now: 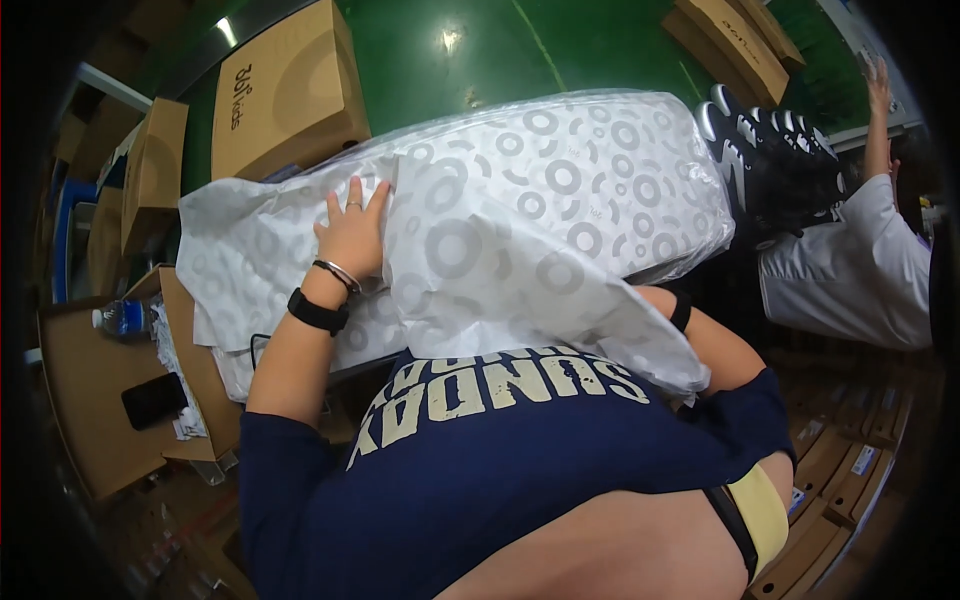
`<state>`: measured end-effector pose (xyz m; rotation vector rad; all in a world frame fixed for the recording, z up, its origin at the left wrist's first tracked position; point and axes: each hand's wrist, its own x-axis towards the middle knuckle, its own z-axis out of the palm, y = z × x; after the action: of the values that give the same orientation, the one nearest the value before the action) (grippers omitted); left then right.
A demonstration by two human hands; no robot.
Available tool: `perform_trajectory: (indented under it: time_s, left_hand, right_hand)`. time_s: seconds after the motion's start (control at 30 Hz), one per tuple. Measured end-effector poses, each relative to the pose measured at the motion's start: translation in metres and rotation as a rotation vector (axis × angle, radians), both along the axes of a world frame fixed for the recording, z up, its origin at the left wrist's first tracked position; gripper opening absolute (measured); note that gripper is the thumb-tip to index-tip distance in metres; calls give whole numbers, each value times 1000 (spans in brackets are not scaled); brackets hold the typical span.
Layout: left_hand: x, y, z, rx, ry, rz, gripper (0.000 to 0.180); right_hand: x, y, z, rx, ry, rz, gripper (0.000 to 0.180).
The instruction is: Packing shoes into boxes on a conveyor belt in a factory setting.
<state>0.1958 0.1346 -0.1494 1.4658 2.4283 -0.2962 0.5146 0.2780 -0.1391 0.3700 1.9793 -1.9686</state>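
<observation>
A large stack of white tissue paper (pixel 640 130) with grey ring patterns lies before me, partly in clear plastic wrapping. My left hand (pixel 350 228) rests on the stack's left part with its fingers spread, holding nothing. A loose, creased sheet of tissue paper (pixel 560 270) stands raised from the middle of the stack and drapes toward my body. My right forearm (pixel 715 340) comes in from the right and goes behind this sheet. The sheet hides my right hand, so its fingers and anything in them do not show.
A brown shoebox (pixel 290 95) stands on the green table (pixel 450 60) behind the stack. Black-and-white shoes (pixel 760 160) lie to the right, near a person in a white sleeve (pixel 845 265). At left, an open carton (pixel 90 400) holds a phone (pixel 154 401) and a water bottle (pixel 122 318).
</observation>
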Motion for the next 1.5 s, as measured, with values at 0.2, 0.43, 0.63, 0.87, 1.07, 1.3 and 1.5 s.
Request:
perform_trajectory:
  time_s: [0.2, 0.43, 0.63, 0.87, 1.07, 1.3, 1.5]
  left_hand:
    - [-2, -2, -5, 13, 19, 10, 69]
    - [-3, -4, -9, 32, 37, -6, 65]
    - [-5, -7, -12, -8, 61, -9, 65]
    - [-1, -6, -12, 39, 48, 3, 63]
    - [-4, -6, -16, 39, 52, -3, 62]
    - [-2, -18, -7, 73, -51, 41, 73]
    - [-2, -30, 16, -112, -72, 99, 81]
  right_hand:
    - [13, -1, 23, -405, -54, -12, 41]
    - [12, 22, 58, -441, -239, -128, 42]
    - [-17, 44, 77, -2, -289, -148, 38]
    - [-20, 6, 68, -143, -150, 100, 41]
    - [-7, 2, 32, -211, 17, 168, 35]
    - [14, 112, 23, 869, 74, -35, 18]
    - [6, 147, 12, 279, -62, -413, 11]
